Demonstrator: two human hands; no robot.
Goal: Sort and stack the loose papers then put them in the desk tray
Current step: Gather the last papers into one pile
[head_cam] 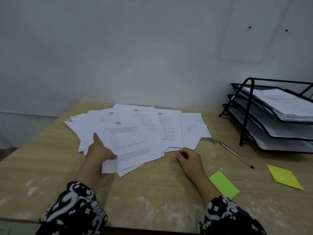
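Note:
Several loose white printed papers [135, 133] lie fanned out across the middle of the wooden desk. My left hand [100, 149] grips the near left edge of the top sheets, thumb on top and forefinger stretched over the paper. My right hand [188, 156] lies on the desk at the pile's near right edge, its fingers curled; I cannot tell whether it holds a sheet. A black wire desk tray [245, 112] with three tiers stands at the far right, with papers lying in its tiers.
A pen [235, 154] lies on the desk between the papers and the tray. A green sticky-note pad [224, 184] and a yellow one [284, 177] sit near my right arm. A wall runs close behind the desk [152, 192].

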